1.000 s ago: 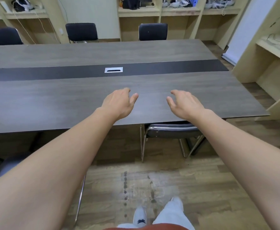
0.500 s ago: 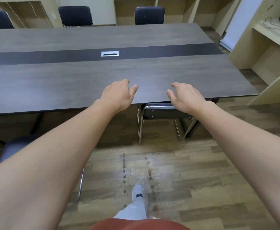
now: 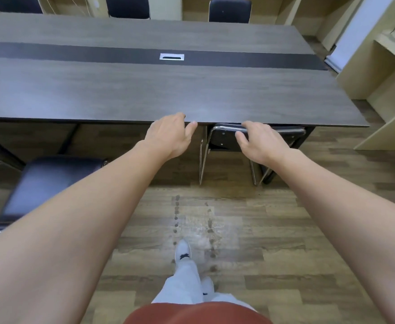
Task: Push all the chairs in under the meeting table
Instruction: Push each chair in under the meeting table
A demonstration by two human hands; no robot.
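Chair [image 3: 224,139] tucked under table [image 3: 145,90], backrest running three-to-nine; right hand [image 3: 259,142] loosely spread over it, left hand [image 3: 170,134] relaxed, empty.

Five chairs are in view: three along the far edge of the one meeting table [image 3: 145,90], at [image 3: 16,3], [image 3: 127,7] and [image 3: 229,10], and two at its near edge, at [image 3: 224,136] and [image 3: 49,181]. One cable hatch [image 3: 171,57] sits in the table's centre strip. Two hands show, the left hand [image 3: 170,134] and the right hand [image 3: 261,141].
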